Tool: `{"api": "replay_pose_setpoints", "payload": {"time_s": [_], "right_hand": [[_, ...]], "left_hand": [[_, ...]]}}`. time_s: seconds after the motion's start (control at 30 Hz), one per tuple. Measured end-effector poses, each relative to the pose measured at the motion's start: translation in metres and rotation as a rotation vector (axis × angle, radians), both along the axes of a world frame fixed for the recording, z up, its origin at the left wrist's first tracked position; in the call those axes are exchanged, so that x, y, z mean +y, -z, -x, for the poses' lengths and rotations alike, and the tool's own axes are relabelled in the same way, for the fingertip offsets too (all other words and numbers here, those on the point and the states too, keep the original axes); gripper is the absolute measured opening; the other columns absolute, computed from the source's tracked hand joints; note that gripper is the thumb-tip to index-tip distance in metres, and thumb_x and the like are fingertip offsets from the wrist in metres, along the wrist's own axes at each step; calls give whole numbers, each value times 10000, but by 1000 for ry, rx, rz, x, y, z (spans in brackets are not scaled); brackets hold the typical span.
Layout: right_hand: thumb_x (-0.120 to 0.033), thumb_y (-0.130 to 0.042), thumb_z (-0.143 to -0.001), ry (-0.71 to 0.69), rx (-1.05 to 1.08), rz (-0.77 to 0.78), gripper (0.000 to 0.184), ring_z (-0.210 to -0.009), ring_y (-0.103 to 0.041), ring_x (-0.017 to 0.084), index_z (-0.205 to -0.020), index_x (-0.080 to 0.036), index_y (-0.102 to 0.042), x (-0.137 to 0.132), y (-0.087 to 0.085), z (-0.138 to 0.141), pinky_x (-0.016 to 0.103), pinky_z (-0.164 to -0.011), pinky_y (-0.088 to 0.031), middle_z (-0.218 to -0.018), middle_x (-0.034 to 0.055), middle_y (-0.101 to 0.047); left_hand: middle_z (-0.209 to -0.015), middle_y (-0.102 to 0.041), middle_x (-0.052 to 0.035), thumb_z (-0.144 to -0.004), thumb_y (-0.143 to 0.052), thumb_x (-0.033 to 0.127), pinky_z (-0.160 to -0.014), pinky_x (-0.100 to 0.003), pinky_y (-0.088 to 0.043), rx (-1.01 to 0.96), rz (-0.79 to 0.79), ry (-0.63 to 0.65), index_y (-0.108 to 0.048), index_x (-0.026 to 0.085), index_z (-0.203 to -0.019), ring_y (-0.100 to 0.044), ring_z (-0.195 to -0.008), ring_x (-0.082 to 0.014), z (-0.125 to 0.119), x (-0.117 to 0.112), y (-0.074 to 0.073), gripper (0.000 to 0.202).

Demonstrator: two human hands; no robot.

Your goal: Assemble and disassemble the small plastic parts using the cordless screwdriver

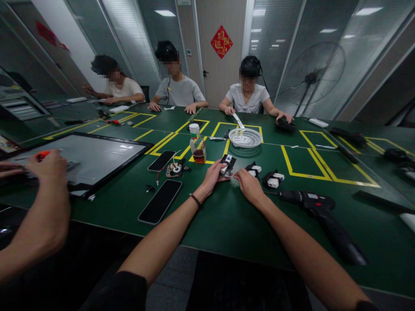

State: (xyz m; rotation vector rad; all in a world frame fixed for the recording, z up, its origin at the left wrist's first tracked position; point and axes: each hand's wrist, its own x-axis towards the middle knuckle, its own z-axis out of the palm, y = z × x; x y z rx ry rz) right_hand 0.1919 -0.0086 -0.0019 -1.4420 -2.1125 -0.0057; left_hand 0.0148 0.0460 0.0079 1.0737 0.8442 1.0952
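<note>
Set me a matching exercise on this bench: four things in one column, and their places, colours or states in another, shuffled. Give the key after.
Things
1. black-and-white piece with a blue spot
2. drill
3. basket
4. bottle

Places, colours or states
A. partly filled with reddish liquid
B. lying to the right of the right hand
C. held in the left hand
D. white, round and full of small openings

Right pairs
1-C, 2-B, 3-D, 4-A

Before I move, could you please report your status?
Left hand holding small black-and-white part; right hand beside it, grip unclear; black pistol-shaped drill near right forearm.
</note>
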Motion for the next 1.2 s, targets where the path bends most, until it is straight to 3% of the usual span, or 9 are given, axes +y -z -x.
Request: {"api": "replay_pose_setpoints", "payload": {"time_s": [0.13, 0.27, 0.67, 0.83, 1.03, 1.2], "right_hand": [[-289, -410, -1019, 22, 423, -116, 220, -857, -611, 210, -963, -202, -605, -1, -8, 1, 329, -813, -472, -918, 61, -630], [-327, -431, -1007, 48, 638, -96, 232, -779, -598, 197, -957, -200, -620, -1, -8, 6, 316, -741, -473, -834, 37, -628], [-335, -468, -992, 62, 680, -117, 224, -819, -577, 198, -969, -194, -641, -4, -8, 13, 309, -733, -454, -881, 45, -632], [-298, -458, -994, 37, 628, -149, 201, -874, -581, 212, -956, -204, -632, -6, -10, 16, 335, -781, -458, -928, 59, -624], [-278, -451, -997, 16, 596, -170, 189, -923, -587, 222, -962, -207, -623, -8, -13, 16, 362, -842, -463, -952, 71, -618], [-318, -501, -973, 13, 680, -121, 159, -860, -603, 212, -951, -206, -612, -4, -8, 15, 352, -777, -494, -942, 66, -629]], "left_hand": [[-1170, -680, -123, -813, -686, 358, -740, -378, -598, 132, -146, -78, -543, 198, -1352, -692, -904, -237, -3, -2, 1, 580], [-1119, -699, -107, -811, -689, 363, -773, -359, -582, 193, -209, -86, -557, 192, -1338, -681, -921, -231, -6, -6, 3, 570], [-1022, -719, -82, -785, -716, 391, -812, -341, -535, 313, -326, -136, -595, 179, -1319, -661, -838, -197, -10, -9, 7, 587], [-1093, -714, -103, -788, -716, 363, -890, -366, -516, 295, -330, -125, -597, 179, -1325, -666, -935, -229, -10, -11, 5, 579], [-1099, -711, -105, -794, -714, 382, -875, -375, -527, 304, -342, -128, -595, 178, -1326, -663, -950, -236, -9, -11, 5, 581], [-1132, -704, -111, -805, -700, 375, -896, -387, -521, 285, -335, -112, -597, 184, -1324, -664, -966, -237, -9, -10, 6, 562]]}}
